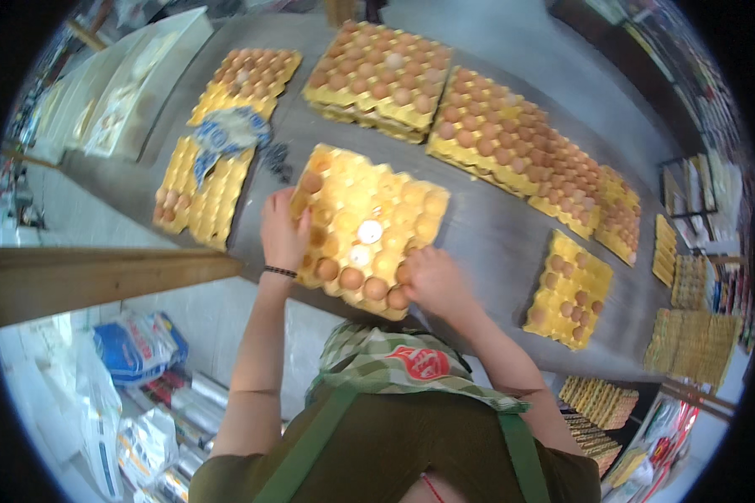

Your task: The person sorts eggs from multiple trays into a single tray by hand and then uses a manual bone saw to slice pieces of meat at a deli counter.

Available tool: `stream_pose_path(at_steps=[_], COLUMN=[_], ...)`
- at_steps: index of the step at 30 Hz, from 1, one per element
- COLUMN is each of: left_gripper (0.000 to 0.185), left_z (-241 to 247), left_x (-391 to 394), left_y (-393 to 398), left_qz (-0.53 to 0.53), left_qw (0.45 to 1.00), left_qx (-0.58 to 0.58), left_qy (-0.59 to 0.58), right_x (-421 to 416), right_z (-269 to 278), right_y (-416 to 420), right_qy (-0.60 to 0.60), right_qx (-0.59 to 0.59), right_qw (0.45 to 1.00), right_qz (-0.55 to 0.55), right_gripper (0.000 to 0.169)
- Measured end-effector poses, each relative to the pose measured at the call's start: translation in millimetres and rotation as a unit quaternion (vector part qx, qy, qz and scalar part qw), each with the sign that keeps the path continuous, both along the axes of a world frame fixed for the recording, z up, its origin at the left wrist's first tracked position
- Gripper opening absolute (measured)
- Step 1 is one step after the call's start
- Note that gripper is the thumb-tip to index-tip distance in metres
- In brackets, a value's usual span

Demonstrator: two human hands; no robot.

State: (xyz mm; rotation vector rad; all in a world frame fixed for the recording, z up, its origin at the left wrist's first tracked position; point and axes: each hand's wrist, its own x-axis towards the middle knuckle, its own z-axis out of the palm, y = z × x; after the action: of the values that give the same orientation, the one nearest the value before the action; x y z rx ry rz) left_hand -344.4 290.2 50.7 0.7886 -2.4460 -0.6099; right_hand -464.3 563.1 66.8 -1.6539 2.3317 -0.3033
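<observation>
A yellow egg tray (393, 201) lies tilted before me at the table's near edge, with several brown eggs along its near row, one egg at its upper left corner and many bare cups. Two bright white spots show in its middle. My left hand (285, 231) grips the tray's left edge, thumb over the rim. At the tray's right edge, the fingers of my right hand (437, 280) are on a brown egg (404, 273); the fingertips are partly hidden and the hand is slightly blurred. A blue-and-white cloth (229, 132) rests on trays to the left.
Stacked full egg trays (377, 69) stand at the back, and more filled trays (491, 132) run to the right. A partly filled tray (569, 289) lies at right, another tray (217, 195) at left. White bins (145, 88) stand at far left, near a wooden beam (113, 276).
</observation>
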Motion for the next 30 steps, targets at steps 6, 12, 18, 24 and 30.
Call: stream_pose_path(at_steps=[6, 12, 18, 24, 30], left_gripper=[0.033, 0.03, 0.034, 0.035, 0.033], left_z=[-21.3, -24.3, -23.6, -17.4, -19.4], left_x=[-59.7, -67.2, -75.5, -76.3, -77.9], left_y=[-17.9, -14.1, -7.9, 0.5, 5.5], left_qz=[0.013, 0.057, 0.044, 0.08, 0.089], left_qw=[0.993, 0.985, 0.991, 0.992, 0.989], left_qx=[-0.049, -0.079, -0.049, -0.015, -0.045], left_qy=[-0.108, -0.146, -0.113, -0.1, -0.106], right_x=[-31.5, -178.2, -371.3, -405.5, -374.5], right_z=[-8.2, -4.4, -36.9, -54.0, -77.4], right_y=[12.7, 13.0, 4.8, -16.2, -24.3], right_qy=[-0.132, -0.312, 0.061, 0.155, 0.17], right_qx=[-0.171, -0.197, -0.251, -0.16, -0.16], right_qw=[0.975, 0.863, 0.86, 0.902, 0.921], right_qz=[-0.054, -0.345, -0.44, -0.369, -0.311], right_gripper=[0.025, 0.036, 0.032, 0.035, 0.034])
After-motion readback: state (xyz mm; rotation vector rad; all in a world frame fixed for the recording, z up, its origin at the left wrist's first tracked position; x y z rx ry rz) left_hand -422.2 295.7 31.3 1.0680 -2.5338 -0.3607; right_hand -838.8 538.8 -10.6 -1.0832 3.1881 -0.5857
